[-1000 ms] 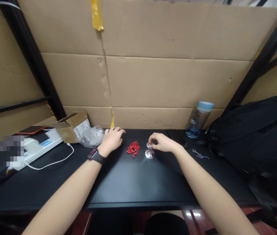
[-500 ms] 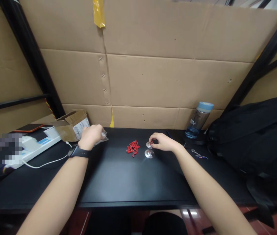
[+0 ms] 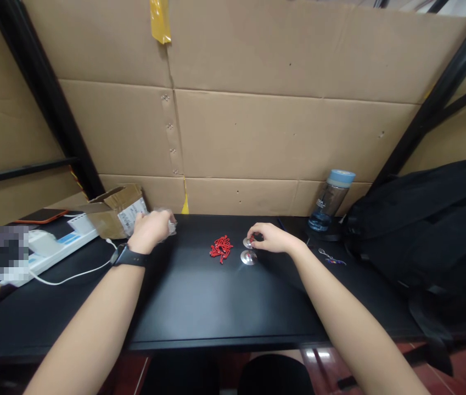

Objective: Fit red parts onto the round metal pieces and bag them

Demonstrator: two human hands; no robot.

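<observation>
My left hand [image 3: 150, 229] is closed on a crumpled clear plastic bag [image 3: 170, 225], at the right side of the open cardboard box. Fingertips and thumb of my right hand [image 3: 271, 237] are pinched at a small shiny metal disc [image 3: 246, 242] with a bit of red at its middle; the fingers partly cover it. Just in front lies a second, similar metal disc [image 3: 248, 258] on the black table [image 3: 191, 307]. To the left of both discs is a loose heap of small red pieces [image 3: 220, 248], too small to name surely.
On the left stand the cardboard box [image 3: 111, 216] and a white power strip [image 3: 60, 249] with a white cable [image 3: 72, 281]. A water bottle [image 3: 328, 200], a small charm on a cord [image 3: 333, 259] and a black backpack [image 3: 426, 236] are on the right. Behind rises a cardboard wall [image 3: 233, 131].
The whole view has shifted slightly, so things appear a little further left. My left hand has the plastic bag pulled closer in to the box; my right hand stays at the same disc.
</observation>
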